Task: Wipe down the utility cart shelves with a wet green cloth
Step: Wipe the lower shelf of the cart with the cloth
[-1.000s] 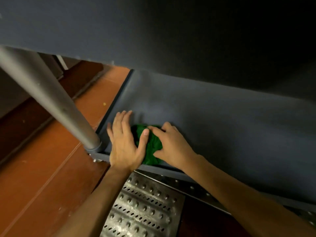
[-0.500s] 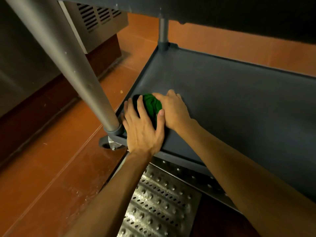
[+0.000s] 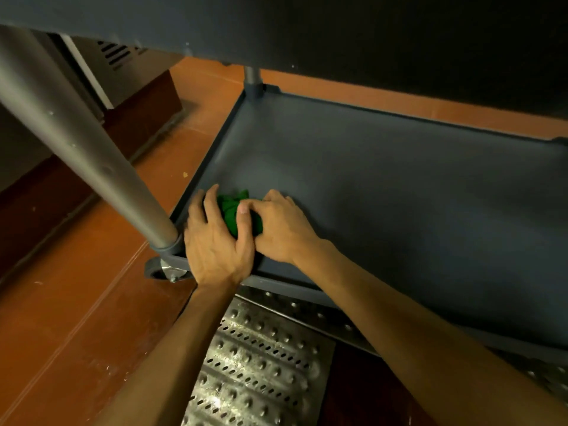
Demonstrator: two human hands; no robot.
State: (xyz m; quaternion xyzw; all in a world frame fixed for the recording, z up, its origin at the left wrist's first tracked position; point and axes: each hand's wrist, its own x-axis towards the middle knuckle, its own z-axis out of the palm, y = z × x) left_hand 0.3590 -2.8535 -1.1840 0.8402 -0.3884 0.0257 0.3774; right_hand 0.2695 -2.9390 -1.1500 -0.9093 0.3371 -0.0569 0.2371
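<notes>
A bunched green cloth [image 3: 231, 210] lies in the near left corner of the dark grey bottom shelf [image 3: 384, 186] of the utility cart. My left hand [image 3: 215, 241] holds the cloth from the left, thumb curled over its top. From the right, my right hand [image 3: 284, 227] grips it with curled fingers. Most of the cloth is hidden under the two hands. The shelf above [image 3: 307, 29] fills the top of the view.
A grey cart post [image 3: 76, 142] slants down to the corner socket beside my left hand, with a caster [image 3: 166, 272] below. A perforated metal floor grate [image 3: 255, 364] lies under my arms. Orange floor [image 3: 76, 302] and a vented steel cabinet [image 3: 123, 66] are at the left.
The view has tilted down again, so the upper shelf covers more of the top. Both hands stay on the cloth in the near left corner, and the left thumb now curls over it.
</notes>
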